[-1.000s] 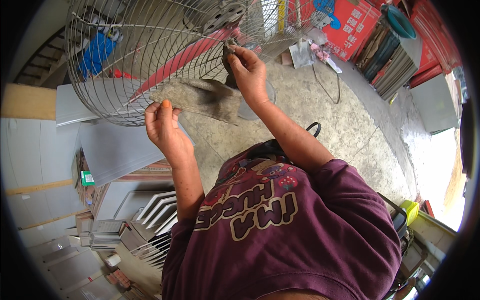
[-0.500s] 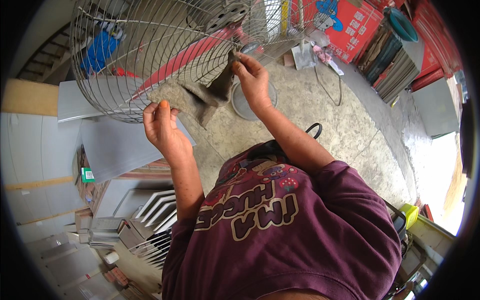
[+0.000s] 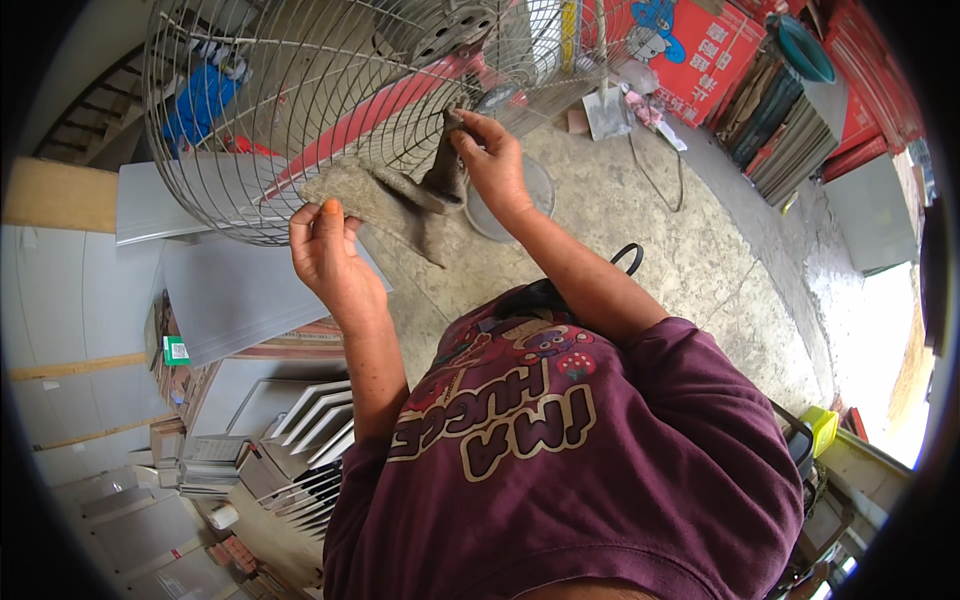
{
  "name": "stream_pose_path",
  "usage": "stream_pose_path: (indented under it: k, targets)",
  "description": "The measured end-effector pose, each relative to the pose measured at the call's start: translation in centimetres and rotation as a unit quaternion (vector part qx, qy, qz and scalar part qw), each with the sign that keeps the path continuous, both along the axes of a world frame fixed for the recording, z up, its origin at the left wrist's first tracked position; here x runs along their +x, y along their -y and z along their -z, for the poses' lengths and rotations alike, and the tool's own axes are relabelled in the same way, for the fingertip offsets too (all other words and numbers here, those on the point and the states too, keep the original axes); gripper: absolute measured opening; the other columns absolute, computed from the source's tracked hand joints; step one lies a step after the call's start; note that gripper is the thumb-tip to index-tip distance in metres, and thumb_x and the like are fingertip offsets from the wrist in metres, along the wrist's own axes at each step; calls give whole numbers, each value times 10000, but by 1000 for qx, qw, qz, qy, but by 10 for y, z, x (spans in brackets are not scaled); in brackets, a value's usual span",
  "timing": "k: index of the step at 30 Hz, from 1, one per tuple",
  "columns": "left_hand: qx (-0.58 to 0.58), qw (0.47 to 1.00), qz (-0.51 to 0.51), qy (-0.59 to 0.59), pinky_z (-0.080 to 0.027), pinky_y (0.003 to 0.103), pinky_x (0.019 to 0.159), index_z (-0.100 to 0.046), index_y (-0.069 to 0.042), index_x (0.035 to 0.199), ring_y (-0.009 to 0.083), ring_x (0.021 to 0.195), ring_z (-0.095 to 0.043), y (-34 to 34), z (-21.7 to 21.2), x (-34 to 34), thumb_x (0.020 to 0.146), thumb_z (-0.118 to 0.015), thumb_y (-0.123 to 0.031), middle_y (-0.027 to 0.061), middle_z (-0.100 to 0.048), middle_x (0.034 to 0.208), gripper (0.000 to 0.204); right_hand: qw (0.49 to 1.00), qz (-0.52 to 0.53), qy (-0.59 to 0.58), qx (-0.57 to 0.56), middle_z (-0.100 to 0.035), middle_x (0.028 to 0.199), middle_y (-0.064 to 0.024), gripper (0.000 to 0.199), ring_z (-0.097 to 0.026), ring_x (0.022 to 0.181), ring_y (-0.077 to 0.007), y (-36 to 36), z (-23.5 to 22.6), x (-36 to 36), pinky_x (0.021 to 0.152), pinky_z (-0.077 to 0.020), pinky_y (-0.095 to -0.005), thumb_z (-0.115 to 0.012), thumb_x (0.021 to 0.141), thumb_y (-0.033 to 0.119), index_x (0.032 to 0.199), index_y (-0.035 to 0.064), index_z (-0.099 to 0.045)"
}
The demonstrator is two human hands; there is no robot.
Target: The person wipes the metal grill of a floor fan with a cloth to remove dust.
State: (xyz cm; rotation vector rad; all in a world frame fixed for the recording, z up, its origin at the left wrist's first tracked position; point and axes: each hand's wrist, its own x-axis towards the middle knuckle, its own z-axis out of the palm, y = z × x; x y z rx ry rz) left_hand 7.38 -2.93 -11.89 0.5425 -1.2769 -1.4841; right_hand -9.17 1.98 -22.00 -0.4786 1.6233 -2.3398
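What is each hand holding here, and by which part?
Both hold one grey cloth against the fan guard: the left hand pinches its near edge, the right hand its far end.

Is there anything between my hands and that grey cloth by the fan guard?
Nothing visible. The left hand pinches one end of the cloth and the right hand holds the other, right against the wire fan guard.

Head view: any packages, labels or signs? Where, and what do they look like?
Red sign or carton panel: top, behind the fan guard; rectangular, blue cartoon figure, pale lettering.
Green label: left, on a grey box edge; small square, white centre.
Shirt print: cream letters on maroon.
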Motion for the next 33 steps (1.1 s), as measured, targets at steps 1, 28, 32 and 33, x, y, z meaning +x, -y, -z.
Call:
stream_pose_path:
  k: [1, 28, 32, 33]
  targets:
    - [-1, 1000, 0, -3, -444, 307, 767, -579, -75, 968, 93, 841, -528, 0, 0, 1, 898, -649, -72, -3, -579, 895, 99, 1000, -8, 25, -11, -642, 930, -61, 290, -589, 765, -136, -3, 1, 0, 738, -495, -276, -643, 875, 68, 1158, 3, -649]
    - [5, 1000, 8, -8, -450, 312, 769, -578, -76, 975, 96, 848, -532, 1, 3, -4, 892, -648, -65, 2, -588, 912, 109, 998, 31, 44, -38, -639, 1042, -58, 316, -621, 897, -121, -13, 13, -12, 817, -498, -269, -629, 872, 60, 1183, 9, -634]
    - [12, 1000, 11, -6, -447, 314, 775, -577, -74, 975, 98, 851, -532, 2, 6, -4, 891, -648, -66, 5, -588, 921, 110, 997, 66, 29, -38, -651, 1005, -50, 305, -618, 892, -108, -12, -6, -19, 809, -498, -256, -625, 876, 53, 1177, 1, -629]
    - [14, 1000, 14, -4, -447, 314, 775, -577, -74, 975, 97, 851, -532, 2, 6, -3, 891, -648, -65, 5, -588, 921, 111, 996, 63, 35, -42, -654, 1003, -51, 308, -618, 891, -107, -10, -7, -18, 809, -497, -253, -623, 876, 51, 1180, -1, -626]
